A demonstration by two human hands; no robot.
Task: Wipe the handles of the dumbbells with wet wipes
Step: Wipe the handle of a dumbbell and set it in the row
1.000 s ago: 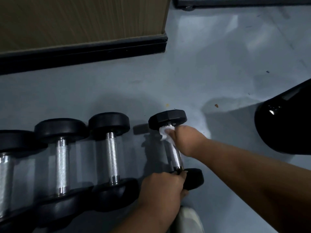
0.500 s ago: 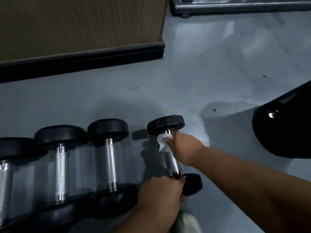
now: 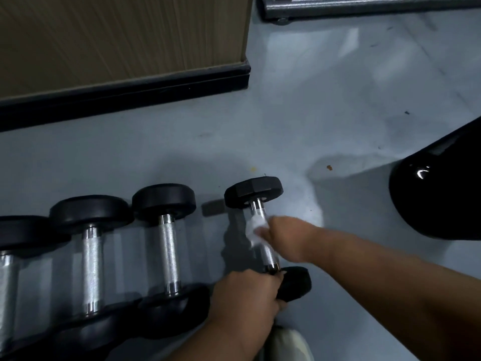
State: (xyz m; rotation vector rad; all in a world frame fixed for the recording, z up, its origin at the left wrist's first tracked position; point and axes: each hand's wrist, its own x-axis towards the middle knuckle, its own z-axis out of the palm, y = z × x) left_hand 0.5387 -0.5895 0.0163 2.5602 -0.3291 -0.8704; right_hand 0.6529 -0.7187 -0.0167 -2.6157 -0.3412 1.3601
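Note:
A small dumbbell [image 3: 253,194] with black hexagonal heads and a chrome handle lies on the grey floor. My right hand [image 3: 286,237] holds a white wet wipe [image 3: 253,231] wrapped against the middle of that handle; the hand and wipe are blurred. My left hand [image 3: 244,293] grips the near head of the same dumbbell [image 3: 295,282], steadying it. Three larger round-headed dumbbells lie in a row to the left: one [image 3: 169,248] beside the small one, another [image 3: 92,267] further left, and a third [image 3: 7,282] at the frame edge.
A wooden cabinet with a black plinth [image 3: 125,92] stands behind the row. A big glossy black object [image 3: 440,196] sits at the right. A metal frame bar [image 3: 364,6] runs along the top. A pale shoe tip [image 3: 286,345] shows at the bottom.
My right hand has slid the wipe down the handle, from just under the far head toward the middle. My left hand stays on the near head.

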